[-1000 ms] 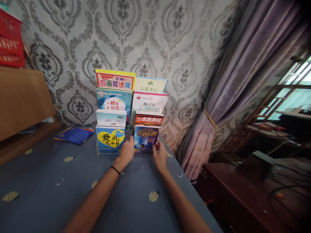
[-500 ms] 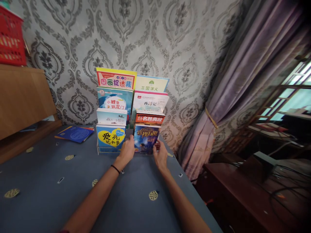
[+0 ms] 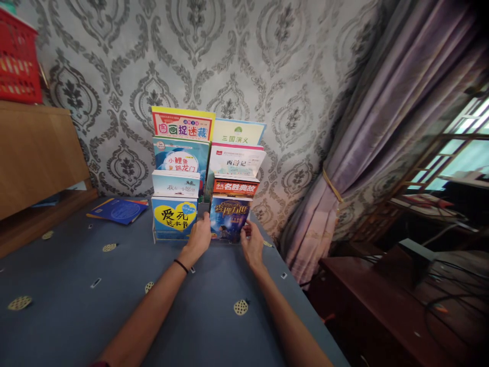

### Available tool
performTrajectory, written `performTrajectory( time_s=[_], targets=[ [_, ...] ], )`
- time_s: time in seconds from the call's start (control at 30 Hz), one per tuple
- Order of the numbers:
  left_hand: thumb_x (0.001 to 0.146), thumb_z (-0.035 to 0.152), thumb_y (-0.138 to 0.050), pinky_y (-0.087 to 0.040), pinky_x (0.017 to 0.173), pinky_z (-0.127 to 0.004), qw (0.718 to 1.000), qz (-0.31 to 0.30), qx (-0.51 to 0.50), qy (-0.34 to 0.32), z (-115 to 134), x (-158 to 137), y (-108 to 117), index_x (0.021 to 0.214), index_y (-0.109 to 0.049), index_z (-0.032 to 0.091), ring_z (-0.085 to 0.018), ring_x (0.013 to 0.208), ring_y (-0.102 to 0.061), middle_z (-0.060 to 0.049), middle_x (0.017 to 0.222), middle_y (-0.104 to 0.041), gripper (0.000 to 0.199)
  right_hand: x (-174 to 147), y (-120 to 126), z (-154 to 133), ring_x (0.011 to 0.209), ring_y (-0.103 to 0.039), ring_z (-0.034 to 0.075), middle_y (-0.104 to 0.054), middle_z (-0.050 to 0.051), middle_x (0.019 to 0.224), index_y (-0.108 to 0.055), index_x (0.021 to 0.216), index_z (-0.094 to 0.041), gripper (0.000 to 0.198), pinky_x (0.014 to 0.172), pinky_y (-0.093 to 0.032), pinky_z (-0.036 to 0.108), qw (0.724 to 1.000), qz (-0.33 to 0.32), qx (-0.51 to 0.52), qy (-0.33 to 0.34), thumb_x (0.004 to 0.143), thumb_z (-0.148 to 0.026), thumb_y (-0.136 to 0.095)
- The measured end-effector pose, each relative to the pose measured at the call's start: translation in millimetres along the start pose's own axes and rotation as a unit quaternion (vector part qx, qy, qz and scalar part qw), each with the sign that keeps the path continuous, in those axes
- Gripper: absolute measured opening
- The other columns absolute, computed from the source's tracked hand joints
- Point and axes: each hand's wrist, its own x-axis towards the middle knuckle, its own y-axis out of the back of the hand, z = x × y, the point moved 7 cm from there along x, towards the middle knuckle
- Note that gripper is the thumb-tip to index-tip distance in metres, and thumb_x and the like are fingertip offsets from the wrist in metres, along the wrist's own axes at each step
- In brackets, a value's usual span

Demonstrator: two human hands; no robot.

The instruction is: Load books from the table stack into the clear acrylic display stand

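A dark blue book (image 3: 229,218) stands upright in the front right place of a clear book rack (image 3: 154,237). My left hand (image 3: 200,236) is closed at its left edge, thumb pointing up by a grey strip, other fingertips hidden. At the book's right edge, my right hand (image 3: 252,243) has its fingers curled against the side. To the left stands a blue and yellow book (image 3: 173,220). Behind, in stepped rows, are a red-topped book (image 3: 235,187), a white book (image 3: 175,184), a pink-edged book (image 3: 237,160), a fish-picture book (image 3: 181,155) and taller ones at the back.
A flat blue booklet (image 3: 118,210) lies left of the rack on the blue cloth (image 3: 114,316). A wooden cabinet (image 3: 38,148) carries a red basket (image 3: 19,56). The tied curtain (image 3: 317,224) and a dark red table (image 3: 362,300) with cables are at the right.
Almost nothing differs. My left hand has shifted very slightly left and down beside the dark blue book, while my right hand keeps its place. The books stand as before.
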Motion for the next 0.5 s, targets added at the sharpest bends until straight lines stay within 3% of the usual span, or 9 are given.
performTrajectory(
  time_s=[0.5],
  targets=[
    [0.098,0.008,-0.043,-0.051,0.080,-0.030,1.000,-0.001,0.018,0.000,3.0,-3.2,6.3,0.122,-0.047,0.012,-0.024,0.099,-0.071,-0.017,0.104,-0.072,0.025,-1.0,-0.1,1.6,0.073,-0.062,0.022,-0.067,0.007,0.086,-0.058,0.124,-0.014,0.043,0.073,-0.053,0.040,1.000,0.009,0.019,-0.002,0.085,-0.030,-0.047]
  ],
)
